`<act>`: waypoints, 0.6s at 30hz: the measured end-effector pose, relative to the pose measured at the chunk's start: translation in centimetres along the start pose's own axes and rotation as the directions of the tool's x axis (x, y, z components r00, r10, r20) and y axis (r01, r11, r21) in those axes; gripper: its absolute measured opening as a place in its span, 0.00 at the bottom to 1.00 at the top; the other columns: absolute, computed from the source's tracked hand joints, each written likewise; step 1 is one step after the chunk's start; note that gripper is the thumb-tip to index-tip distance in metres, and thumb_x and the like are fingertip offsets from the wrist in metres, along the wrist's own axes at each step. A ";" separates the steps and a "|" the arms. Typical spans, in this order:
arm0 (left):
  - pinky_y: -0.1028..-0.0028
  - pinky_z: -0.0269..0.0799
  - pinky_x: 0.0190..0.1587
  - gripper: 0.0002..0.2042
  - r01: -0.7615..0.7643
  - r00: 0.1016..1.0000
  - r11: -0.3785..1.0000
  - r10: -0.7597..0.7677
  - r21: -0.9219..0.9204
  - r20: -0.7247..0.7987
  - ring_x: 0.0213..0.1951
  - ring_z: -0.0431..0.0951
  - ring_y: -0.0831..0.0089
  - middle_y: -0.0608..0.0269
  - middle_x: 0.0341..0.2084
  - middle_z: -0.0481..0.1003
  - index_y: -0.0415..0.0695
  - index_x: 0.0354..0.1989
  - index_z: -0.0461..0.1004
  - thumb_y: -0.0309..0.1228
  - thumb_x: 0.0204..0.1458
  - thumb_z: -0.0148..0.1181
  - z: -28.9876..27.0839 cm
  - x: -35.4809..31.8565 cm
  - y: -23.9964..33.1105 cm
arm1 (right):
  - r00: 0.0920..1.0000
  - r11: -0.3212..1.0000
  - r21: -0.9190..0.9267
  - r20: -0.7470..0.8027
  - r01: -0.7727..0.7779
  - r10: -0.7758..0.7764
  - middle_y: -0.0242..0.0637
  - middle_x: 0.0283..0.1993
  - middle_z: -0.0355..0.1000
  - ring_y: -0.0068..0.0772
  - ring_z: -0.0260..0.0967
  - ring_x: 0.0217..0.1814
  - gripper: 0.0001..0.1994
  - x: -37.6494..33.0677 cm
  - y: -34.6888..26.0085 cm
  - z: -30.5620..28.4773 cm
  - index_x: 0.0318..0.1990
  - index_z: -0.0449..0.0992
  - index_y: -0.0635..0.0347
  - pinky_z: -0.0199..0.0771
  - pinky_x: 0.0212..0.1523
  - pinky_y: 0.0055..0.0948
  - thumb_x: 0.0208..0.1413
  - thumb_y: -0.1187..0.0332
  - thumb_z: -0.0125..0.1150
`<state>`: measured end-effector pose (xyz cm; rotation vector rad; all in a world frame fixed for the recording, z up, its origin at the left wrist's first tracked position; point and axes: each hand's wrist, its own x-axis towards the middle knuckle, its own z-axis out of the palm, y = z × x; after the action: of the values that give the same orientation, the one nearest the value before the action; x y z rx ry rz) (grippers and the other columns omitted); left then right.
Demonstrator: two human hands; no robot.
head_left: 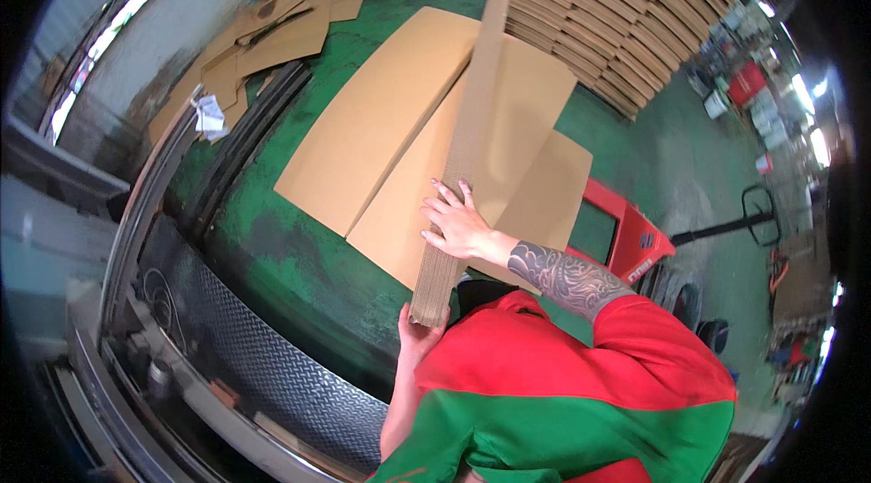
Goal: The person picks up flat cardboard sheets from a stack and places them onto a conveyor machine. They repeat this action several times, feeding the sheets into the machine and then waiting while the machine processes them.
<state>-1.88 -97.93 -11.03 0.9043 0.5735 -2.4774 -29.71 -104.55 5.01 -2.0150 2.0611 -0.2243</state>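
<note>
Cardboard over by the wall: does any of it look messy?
Yes, the loose cardboard sheets there overlap at different angles on the floor, which looks untidy beside the tall cardboard stack in neat layers.

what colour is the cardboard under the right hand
Brown; the cardboard shows best in the head view, the only one here.

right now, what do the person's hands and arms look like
The left hand and right hand wear no gloves. A dense, swirling tattoo covers much of the right forearm. The right sleeve is red, ending near the elbow. The left forearm shows no tattoo where visible.
</note>
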 end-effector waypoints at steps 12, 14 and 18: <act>0.63 0.58 0.78 0.34 -0.877 0.355 0.311 0.933 0.367 0.058 0.72 0.66 0.72 0.62 0.82 0.61 0.43 0.85 0.57 0.46 0.75 0.43 2.0 3.3 -5.7 | 0.755 0.805 0.030 0.326 0.593 -0.569 0.49 0.87 0.52 0.54 0.39 0.92 0.57 5.6 9.9 -8.2 0.82 0.58 0.59 0.29 0.86 0.74 0.52 0.35 0.77; 0.64 0.60 0.77 0.36 -0.930 0.264 0.219 0.957 0.297 0.123 0.65 0.67 0.74 0.64 0.85 0.55 0.40 0.86 0.50 0.47 0.76 0.40 2.1 4.5 -6.2 | 0.696 0.738 -0.039 0.367 0.674 -0.617 0.51 0.85 0.53 0.55 0.47 0.89 0.58 7.1 10.6 -9.3 0.81 0.58 0.59 0.36 0.86 0.71 0.48 0.42 0.82; 0.62 0.29 0.86 0.38 -0.910 0.254 0.181 0.954 0.374 0.157 0.88 0.36 0.67 0.65 0.88 0.40 0.44 0.87 0.44 0.55 0.78 0.35 2.2 5.3 -6.1 | 0.595 0.661 -0.022 0.459 0.750 -0.660 0.54 0.76 0.61 0.56 0.55 0.84 0.54 9.1 10.0 -9.7 0.77 0.62 0.60 0.47 0.84 0.64 0.46 0.47 0.85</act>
<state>-9.81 -95.42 -11.68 1.0744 -0.4713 -1.3160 -42.14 -113.89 10.85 -2.6464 0.9566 0.2962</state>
